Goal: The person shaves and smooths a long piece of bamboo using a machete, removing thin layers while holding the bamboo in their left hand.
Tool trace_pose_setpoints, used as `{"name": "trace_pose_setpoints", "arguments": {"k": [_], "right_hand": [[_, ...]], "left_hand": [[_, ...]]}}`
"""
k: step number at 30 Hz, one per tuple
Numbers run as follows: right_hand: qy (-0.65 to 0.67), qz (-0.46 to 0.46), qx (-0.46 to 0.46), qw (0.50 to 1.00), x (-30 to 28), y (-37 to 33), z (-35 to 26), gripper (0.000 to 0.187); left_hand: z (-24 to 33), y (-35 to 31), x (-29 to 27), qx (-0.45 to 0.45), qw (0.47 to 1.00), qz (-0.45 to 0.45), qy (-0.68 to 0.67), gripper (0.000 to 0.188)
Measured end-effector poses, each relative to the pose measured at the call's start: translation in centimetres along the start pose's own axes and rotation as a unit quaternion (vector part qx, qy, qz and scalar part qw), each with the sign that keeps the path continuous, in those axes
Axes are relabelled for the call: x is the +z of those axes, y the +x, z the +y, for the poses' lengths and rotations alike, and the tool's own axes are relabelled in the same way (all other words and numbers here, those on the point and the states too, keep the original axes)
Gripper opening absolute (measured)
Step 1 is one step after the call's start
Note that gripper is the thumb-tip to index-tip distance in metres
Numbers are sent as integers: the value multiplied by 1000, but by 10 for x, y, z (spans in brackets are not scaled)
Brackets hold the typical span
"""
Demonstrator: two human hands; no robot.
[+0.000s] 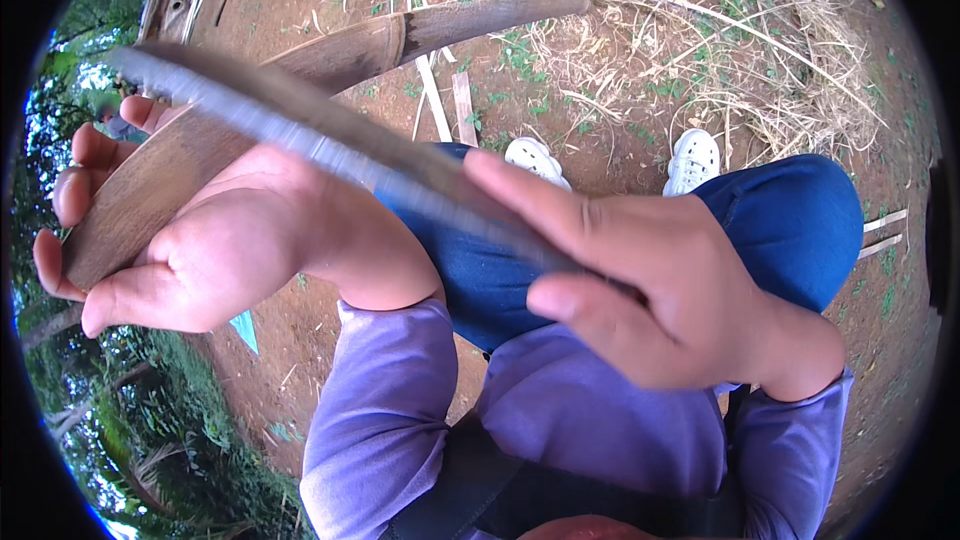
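A split piece of brown bamboo (345, 58) runs slantwise from the left up towards the top middle, with a dark node ring along it. My left hand (230, 255) is closed around its near end, thumb in front and fingers curled behind. In my right hand (665, 285) is a long knife (335, 135), its index finger stretched along the back of the tool. The blade is smeared by motion and crosses over the bamboo and my left wrist. Whether blade and bamboo touch, I cannot tell. My right fist hides the knife's handle.
Dry shavings and thin strips (760, 50) lie heaped on the reddish soil beyond my white shoes (692, 162). Flat bamboo slats (463, 105) rest on the ground ahead, with more slats (882, 235) at the right. Green plants (180, 430) border the left side.
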State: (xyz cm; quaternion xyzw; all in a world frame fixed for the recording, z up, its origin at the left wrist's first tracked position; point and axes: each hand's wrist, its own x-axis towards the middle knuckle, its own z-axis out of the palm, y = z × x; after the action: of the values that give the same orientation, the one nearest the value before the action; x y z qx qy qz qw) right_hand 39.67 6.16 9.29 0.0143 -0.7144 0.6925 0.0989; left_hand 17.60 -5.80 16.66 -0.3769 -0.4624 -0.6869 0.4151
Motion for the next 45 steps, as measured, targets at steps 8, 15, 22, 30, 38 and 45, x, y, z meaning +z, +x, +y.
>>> {"name": "trace_pose_setpoints", "arguments": {"k": [8, 15, 22, 30, 38, 45], "right_hand": [[-63, -7, 12, 998, -5, -1, 7, 56], [22, -3, 111, 994, -13, 1, 3, 57], [-28, 5, 135, 990, -16, 3, 21, 55], [-18, 69, 136, 988, -9, 3, 40, 55], [25, 83, 221, 971, -10, 4, 63, 53], [-6, 73, 120, 990, -3, 0, 63, 51]], "left_hand": [[7, -5, 7, -75, 994, 9, -77, 48], [10, -7, 11, -67, 995, -4, -68, 49], [10, -12, 17, -72, 993, -3, -93, 51], [13, -16, 19, -51, 997, -11, -66, 56], [7, -14, 14, -59, 995, -53, -55, 45], [4, -12, 14, -73, 996, -30, -49, 42]]}}
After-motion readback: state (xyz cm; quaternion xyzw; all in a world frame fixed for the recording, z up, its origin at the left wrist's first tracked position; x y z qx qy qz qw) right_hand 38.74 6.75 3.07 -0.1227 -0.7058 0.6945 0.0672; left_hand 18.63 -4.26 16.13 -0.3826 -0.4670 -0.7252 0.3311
